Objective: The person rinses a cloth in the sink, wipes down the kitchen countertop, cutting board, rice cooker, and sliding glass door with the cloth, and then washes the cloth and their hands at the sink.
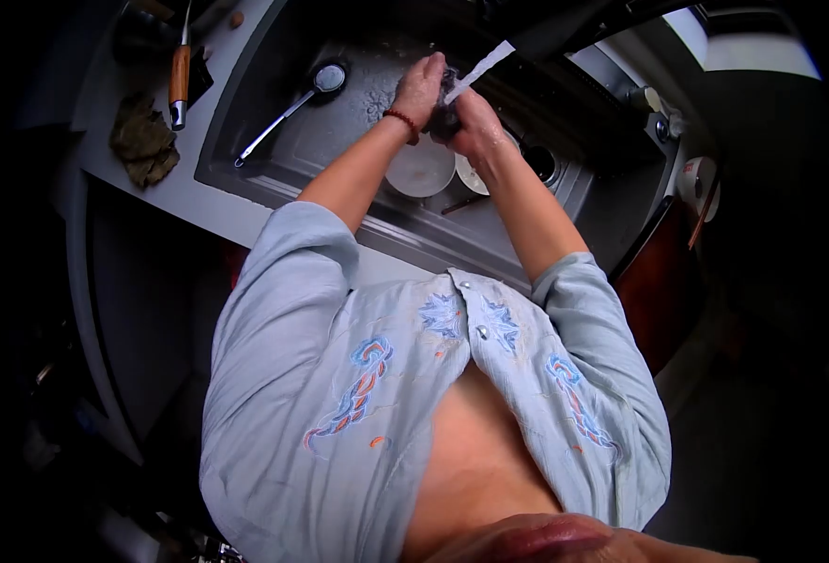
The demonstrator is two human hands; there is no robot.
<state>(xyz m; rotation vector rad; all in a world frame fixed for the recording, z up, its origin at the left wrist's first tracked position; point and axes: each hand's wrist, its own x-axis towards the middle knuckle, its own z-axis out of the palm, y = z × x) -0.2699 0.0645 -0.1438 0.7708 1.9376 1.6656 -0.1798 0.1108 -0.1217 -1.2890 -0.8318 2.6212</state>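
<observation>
Over the sink [351, 120], my left hand [420, 92] and my right hand [476, 129] are closed together around a dark, wet-looking bundle [448, 101]. Its kind cannot be made out, as the fingers cover much of it. A white streak of what looks like running water [485, 68] comes down onto it from the upper right. Below my hands sits a pale bowl [419, 171] in the basin. A second white dish [472, 178] stands beside it, partly hidden by my right wrist.
A long-handled ladle or strainer [328, 78] lies at the basin's left. On the left counter [230, 214] are a wooden-handled utensil [180, 77] and a crumpled brownish cloth [143, 141]. A brown stick [464, 204] lies near the dishes. At right stands a white bowl [695, 174] with chopsticks [705, 214].
</observation>
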